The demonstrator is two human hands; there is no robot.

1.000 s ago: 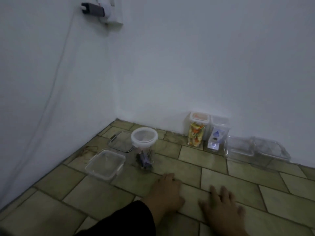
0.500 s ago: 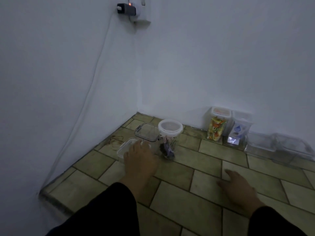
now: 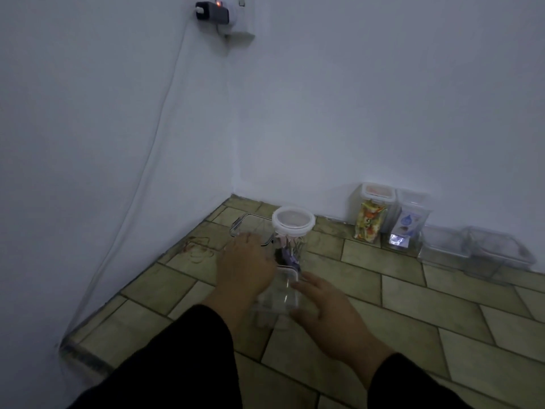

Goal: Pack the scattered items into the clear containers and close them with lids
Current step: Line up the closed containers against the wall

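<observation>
One clear container (image 3: 277,293), held between left hand (image 3: 244,268), right hand (image 3: 326,308)

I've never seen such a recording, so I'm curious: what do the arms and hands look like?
They are a person's bare hands, left hand and right hand, without gloves. No rings or watch show in the dim light. Long black sleeves, left sleeve and right sleeve, cover both arms to the wrists.

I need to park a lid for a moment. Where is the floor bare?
Bare tiles lie right of the right hand, in front of the tall clear containers and low clear boxes. Another patch lies by the left wall, nearer than the brown rubber bands. Crowded: around the white-lidded round jar and left hand.
</observation>
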